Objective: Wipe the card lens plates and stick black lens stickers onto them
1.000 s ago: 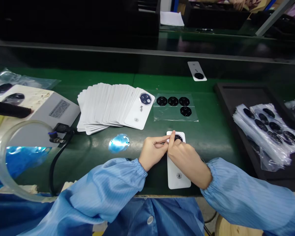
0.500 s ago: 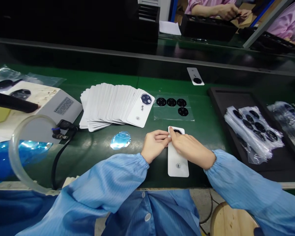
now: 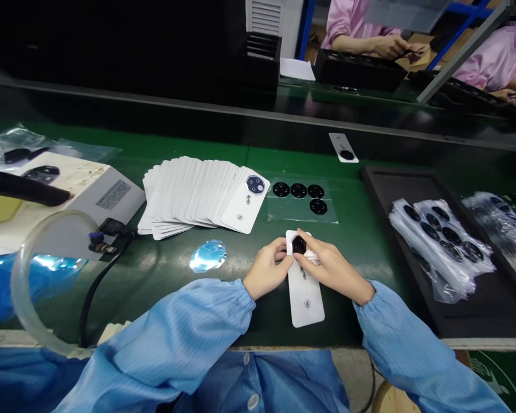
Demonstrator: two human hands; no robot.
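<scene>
A white phone back cover (image 3: 305,292) lies on the green belt in front of me, a black camera lens piece (image 3: 298,245) set at its top end. My left hand (image 3: 268,268) grips the cover's left top edge with curled fingers. My right hand (image 3: 331,268) holds the cover's right side, thumb and fingers closed beside the lens piece. Beyond my hands a clear sheet (image 3: 301,201) carries several black lens pieces. To the left, a fanned stack of white back covers (image 3: 198,195) rests on the belt.
A blue peeled film (image 3: 208,256) lies left of my hands. A grey box with hose (image 3: 69,198) stands at left. At right a black tray (image 3: 456,310) holds bagged lens sheets (image 3: 441,235). One finished cover (image 3: 343,147) lies farther back. Other people in pink sleeves (image 3: 361,34) work across the line.
The cover has turned slightly and its lens piece now shows clearly between my fingers. My right hand has drawn back from on top of the lens to the cover's side. The view has tilted up.
</scene>
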